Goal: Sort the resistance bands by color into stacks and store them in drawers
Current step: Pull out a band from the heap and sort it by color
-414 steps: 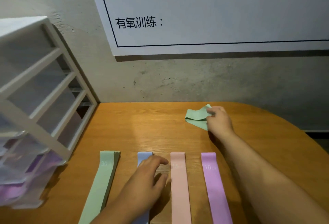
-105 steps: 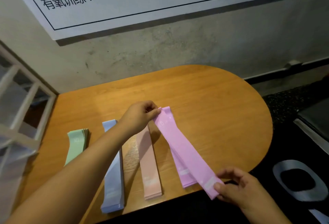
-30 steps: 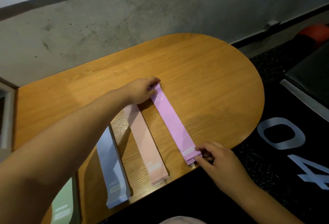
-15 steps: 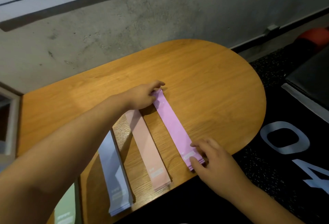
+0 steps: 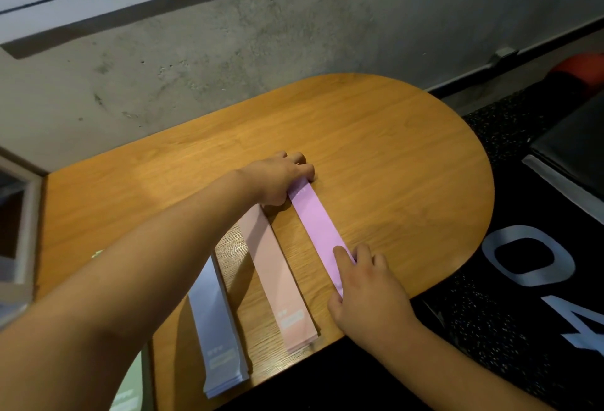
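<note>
Sorting stage, near its end. Lower left of the frame: a green stack [image 5: 129, 387], mostly cut off. Right of it lie a blue stack [image 5: 217, 329] and a pink stack [image 5: 274, 273], then a purple stack [image 5: 318, 224], all flat and parallel on the bench [image 5: 408, 155]. The right hand [image 5: 366, 293] presses fairly straight fingers on the purple stack's near end. The left hand [image 5: 277, 178] covers its far end with fingers bent; a pinch cannot be confirmed. Count: four colour stacks, two hands, no loose bands seen; bands per stack are uncountable. Storage appears not yet begun: only an edge of the drawer unit [image 5: 19, 231] shows at left.
</note>
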